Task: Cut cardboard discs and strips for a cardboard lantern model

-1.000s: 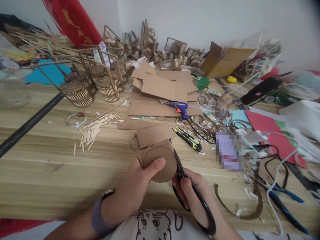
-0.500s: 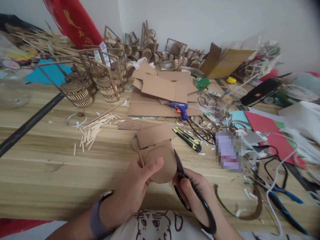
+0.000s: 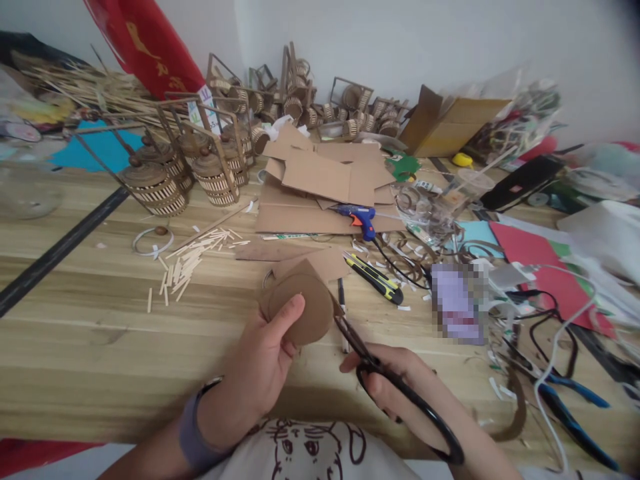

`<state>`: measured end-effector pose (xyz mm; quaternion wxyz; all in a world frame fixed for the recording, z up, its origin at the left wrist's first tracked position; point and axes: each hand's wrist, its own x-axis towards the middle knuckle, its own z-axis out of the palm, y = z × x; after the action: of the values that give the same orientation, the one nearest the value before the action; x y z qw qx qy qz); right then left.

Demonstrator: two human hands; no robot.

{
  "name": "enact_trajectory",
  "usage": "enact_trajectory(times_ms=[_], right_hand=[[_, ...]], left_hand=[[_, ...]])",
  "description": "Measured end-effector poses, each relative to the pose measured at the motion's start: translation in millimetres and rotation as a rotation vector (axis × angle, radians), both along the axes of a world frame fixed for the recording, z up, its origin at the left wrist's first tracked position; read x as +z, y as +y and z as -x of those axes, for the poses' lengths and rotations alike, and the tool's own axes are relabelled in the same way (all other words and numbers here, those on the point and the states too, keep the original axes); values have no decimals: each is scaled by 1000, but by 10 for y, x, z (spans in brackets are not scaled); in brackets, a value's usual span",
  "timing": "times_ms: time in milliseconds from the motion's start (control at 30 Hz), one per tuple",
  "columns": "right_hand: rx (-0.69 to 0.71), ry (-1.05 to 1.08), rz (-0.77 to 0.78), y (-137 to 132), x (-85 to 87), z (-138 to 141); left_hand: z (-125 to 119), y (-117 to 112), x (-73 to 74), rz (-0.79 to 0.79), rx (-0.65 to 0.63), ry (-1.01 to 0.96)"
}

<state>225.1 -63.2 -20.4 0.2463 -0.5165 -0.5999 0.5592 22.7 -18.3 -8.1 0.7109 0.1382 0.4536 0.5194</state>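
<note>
My left hand (image 3: pixel 265 363) pinches a round brown cardboard piece (image 3: pixel 303 310), thumb on its face, holding it above the wooden table (image 3: pixel 100 333). My right hand (image 3: pixel 400 387) grips black scissors (image 3: pixel 395 383) through the handle loops. The blades point up and left, with their tips at the disc's lower right edge. A watch with a grey strap sits on my left wrist.
Beyond the disc lie cardboard offcuts (image 3: pixel 310 263), a yellow-black utility knife (image 3: pixel 375 277) and a blue glue gun (image 3: pixel 363 219) on flat cardboard sheets (image 3: pixel 320 180). Small sticks (image 3: pixel 185 263) scatter to the left, wicker lantern models (image 3: pixel 165 173) behind. Cables, blue pliers (image 3: pixel 575 400) and coloured paper crowd the right.
My left hand turned the disc and moved it up and left. My right hand swung the scissors flatter and to the right, the blades now at the disc's lower right edge.
</note>
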Motion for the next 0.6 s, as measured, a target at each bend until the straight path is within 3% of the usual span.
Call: enact_trajectory(times_ms=[67,233,467,600], right_hand=[[-50,-13,-42,-14,17,-85],[-423,-58,-190,58,121,-16],[-427,-57,-218,280,116,264],[-428,90,-124,272,47,249]], left_hand=[[12,11,-9,-9,11,27],[-39,-20,-22,-23,-86,-25],[-37,-79,-15,30,-246,-122],[-28,-86,-21,-2,-318,-162]])
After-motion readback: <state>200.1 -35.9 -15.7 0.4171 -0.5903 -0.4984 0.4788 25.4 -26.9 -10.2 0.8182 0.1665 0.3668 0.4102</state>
